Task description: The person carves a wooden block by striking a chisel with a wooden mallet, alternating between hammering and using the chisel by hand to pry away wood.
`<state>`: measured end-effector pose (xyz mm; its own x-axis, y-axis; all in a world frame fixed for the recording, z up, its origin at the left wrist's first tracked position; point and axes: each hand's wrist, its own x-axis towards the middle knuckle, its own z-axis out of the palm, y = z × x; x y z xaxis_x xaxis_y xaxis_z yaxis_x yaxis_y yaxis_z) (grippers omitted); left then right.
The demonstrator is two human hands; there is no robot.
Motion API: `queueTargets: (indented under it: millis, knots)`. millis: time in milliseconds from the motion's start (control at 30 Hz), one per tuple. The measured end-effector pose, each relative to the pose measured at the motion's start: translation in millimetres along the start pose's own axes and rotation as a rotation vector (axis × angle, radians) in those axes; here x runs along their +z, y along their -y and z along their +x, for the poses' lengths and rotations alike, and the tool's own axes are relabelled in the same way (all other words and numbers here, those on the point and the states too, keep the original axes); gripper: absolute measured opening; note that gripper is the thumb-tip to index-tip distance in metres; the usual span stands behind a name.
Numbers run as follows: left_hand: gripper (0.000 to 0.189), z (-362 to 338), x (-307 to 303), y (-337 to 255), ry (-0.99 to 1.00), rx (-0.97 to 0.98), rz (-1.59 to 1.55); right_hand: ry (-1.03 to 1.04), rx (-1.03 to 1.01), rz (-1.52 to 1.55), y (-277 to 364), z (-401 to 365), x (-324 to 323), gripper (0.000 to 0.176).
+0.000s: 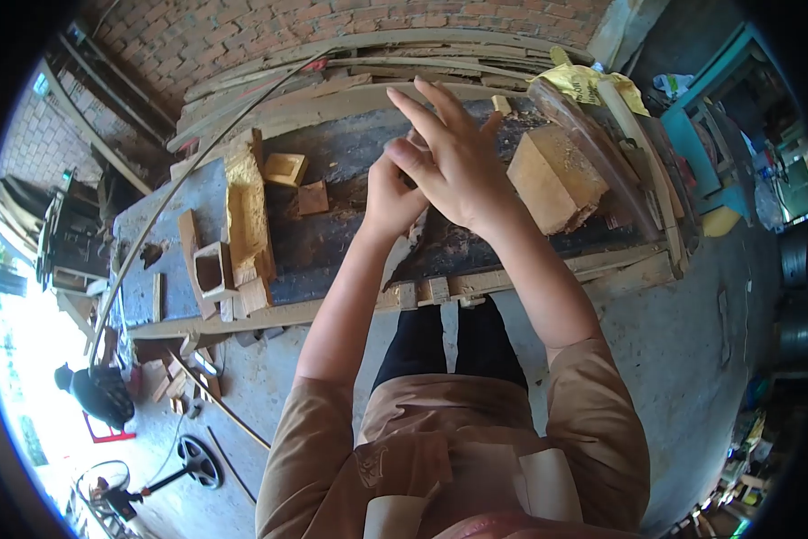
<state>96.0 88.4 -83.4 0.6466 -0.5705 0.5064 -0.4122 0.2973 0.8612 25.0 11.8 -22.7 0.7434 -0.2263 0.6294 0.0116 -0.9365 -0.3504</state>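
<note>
Tan, the wooden block [552, 178] sat on the workbench [310, 256] near the right hand [462, 171], whose fingers fanned apart; the left hand [391, 202] curled against it, any hold hidden; light, unforced contact seemed wisest

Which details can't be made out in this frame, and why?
Left hand, most fingers and anything they hold: head view, hidden behind the right hand.
Print on the yellow sack: head view, too small and creased.
The person's feet: head view, hidden beneath the workbench.
What lies beyond the bright opening: head view, washed out by glare.
</note>
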Motion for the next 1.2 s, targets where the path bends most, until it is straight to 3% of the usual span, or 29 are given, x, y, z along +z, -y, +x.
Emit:
queueTargets:
  millis: [33,67,200,267,367,433,567,633,733,767,833,867,933,1000,1033,1133,1200]
  knots:
    - [0.029,1.6,1.9,3.0,0.019,0.012,-0.009,0.16,0.093,0.068,-6.5,3.6,-14.4,0.064]
    - [0.025,-0.2,2.3,10.3,0.021,-0.062,-0.019,0.028,0.097,0.169,-20.7,3.5,-16.3,0.061]
    - [0.016,1.0,4.4,20.5,-0.126,-0.151,-0.082,-0.078,0.26,-0.204,-96.9,4.5,-65.0,0.057]
    - [0.016,0.7,4.2,15.3,-0.178,-0.142,-0.088,0.005,0.498,-0.467,-141.4,-5.7,-82.5,0.06]
    - [0.012,-1.5,3.6,17.9,-0.186,-0.115,-0.062,0.062,0.544,-0.749,-184.2,-38.2,-100.3,0.064]
    - [0.014,-2.6,5.4,15.2,-0.196,-0.077,0.008,0.53,0.844,-0.637,-208.4,-47.3,-112.0,0.065]
    - [0.018,-0.4,17.2,12.7,-0.157,-0.045,0.048,0.543,0.715,-0.68,-210.0,-53.8,-123.2,0.061]
    - [0.018,1.8,22.1,13.3,-0.131,-0.079,0.072,0.322,0.464,-0.791,-202.0,-60.2,-125.5,0.055]
    - [0.02,7.6,26.7,9.1,-0.092,-0.102,0.089,0.228,0.376,-0.698,-172.2,-64.6,-143.7,0.049]
    - [0.02,8.8,27.8,9.3,-0.087,-0.108,0.118,0.225,0.373,-0.701,-161.1,-65.6,-149.6,0.049]
    - [0.02,10.4,30.1,8.7,-0.085,-0.116,0.143,0.02,0.354,-0.218,-137.5,-70.5,-158.7,0.051]
    - [0.02,10.9,30.8,8.1,-0.078,-0.114,0.13,0.022,0.354,-0.221,-121.8,-73.5,-158.1,0.051]
    - [0.02,8.3,31.8,6.1,-0.071,-0.108,0.117,-0.07,0.367,0.14,-90.6,-79.9,-152.7,0.054]
    - [0.019,8.3,32.1,8.7,-0.056,-0.092,0.069,0.203,0.39,-0.044,-75.3,-88.7,-152.6,0.055]
    - [0.019,8.2,33.2,15.3,-0.041,-0.072,0.053,0.356,0.373,-0.287,-72.4,-88.6,-155.2,0.048]
    - [0.019,2.8,31.5,5.6,-0.003,-0.102,0.039,0.264,0.412,-0.113,-57.1,-88.2,-169.1,0.041]
    - [0.02,2.8,31.7,5.1,-0.02,-0.106,0.058,0.037,0.376,0.063,-56.3,-91.5,-168.1,0.036]
